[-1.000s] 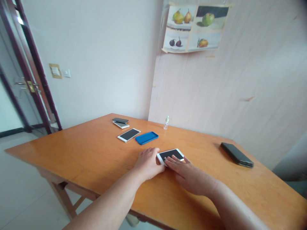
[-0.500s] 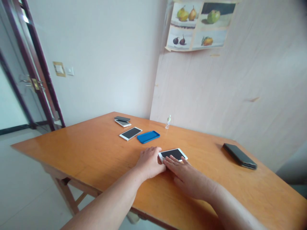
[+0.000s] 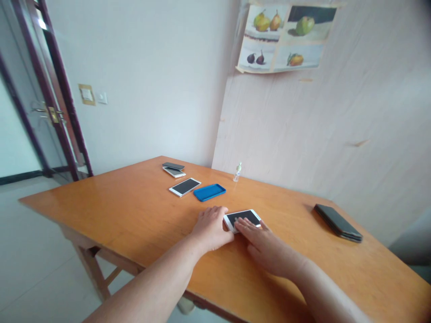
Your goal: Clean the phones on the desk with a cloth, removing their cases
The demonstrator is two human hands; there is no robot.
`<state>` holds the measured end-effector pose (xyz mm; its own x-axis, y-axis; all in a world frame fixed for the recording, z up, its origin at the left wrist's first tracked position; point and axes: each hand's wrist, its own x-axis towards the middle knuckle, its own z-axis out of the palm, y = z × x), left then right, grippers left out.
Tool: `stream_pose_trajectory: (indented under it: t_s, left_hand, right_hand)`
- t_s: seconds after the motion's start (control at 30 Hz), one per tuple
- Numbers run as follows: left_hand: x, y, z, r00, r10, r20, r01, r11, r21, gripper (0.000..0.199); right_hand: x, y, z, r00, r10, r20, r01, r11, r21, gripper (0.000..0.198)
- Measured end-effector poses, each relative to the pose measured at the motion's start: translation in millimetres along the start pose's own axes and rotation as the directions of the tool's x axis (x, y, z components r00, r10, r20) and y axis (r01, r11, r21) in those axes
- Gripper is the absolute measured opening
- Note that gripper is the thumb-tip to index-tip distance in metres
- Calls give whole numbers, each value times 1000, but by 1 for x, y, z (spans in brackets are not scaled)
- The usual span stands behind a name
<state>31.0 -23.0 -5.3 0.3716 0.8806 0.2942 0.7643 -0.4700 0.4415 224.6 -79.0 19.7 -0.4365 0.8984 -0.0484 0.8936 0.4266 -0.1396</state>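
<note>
A white smartphone with a dark screen lies face up on the wooden table. Around its left end my left hand is closed, fingers at the far corner and thumb at the near one. My right hand rests with outstretched fingers over the screen, touching the glass and covering its lower right part. Just beyond lies an open blue phone case, its hollow side up. To the left of the case is a second white smartphone, also face up.
Farther back, a dark phone overlaps a white phone. A small clear pump bottle stands near the wall. On the right lies a black folded wallet-like object. The wooden table's near edge runs below my forearms.
My right hand's fingers have slid slightly right across the smartphone's screen. My left hand keeps its place at the phone's end. The whole view has shifted a little.
</note>
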Motion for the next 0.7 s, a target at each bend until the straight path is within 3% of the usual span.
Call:
stream_pose_trajectory:
  t_s: [0.07,0.13,0.2,0.3,0.37,0.43,0.57,0.63,0.7]
  left_hand:
    - [0,0,0,1000,2,-8,-2,1000,-8,49]
    - [0,0,-1,1000,-4,-1,4,1000,-5,52]
    - [0,1,-2,1000,-10,20,10,1000,2,55]
    - [0,0,-1,1000,-3,26,3,1000,-4,57]
    - [0,0,0,1000,6,12,-6,1000,-11,55]
    - [1,-1,1,1000,15,-8,-15,1000,-13,52]
    - [0,0,0,1000,13,-13,-13,1000,-16,53]
    - [-1,2,-1,1000,-2,8,2,1000,-12,55]
    - [-1,3,-3,1000,-12,23,12,1000,-5,54]
  right_hand:
    - [1,-7,0,997,-82,16,82,996,26,79]
    - [1,-1,1,999,-49,21,49,999,20,80]
    - [2,17,1,997,83,11,-82,997,-7,76]
    - [3,40,2,953,301,-28,-302,952,-58,69]
    - [4,40,2,939,342,-43,-344,937,-62,64]
    - [6,26,1,960,279,-37,-279,960,-11,56]
    - [9,-8,2,999,42,-29,-37,987,157,53]
    - [11,-9,3,998,42,-37,-36,987,157,54]
    - [14,3,5,989,140,-55,-135,986,97,53]
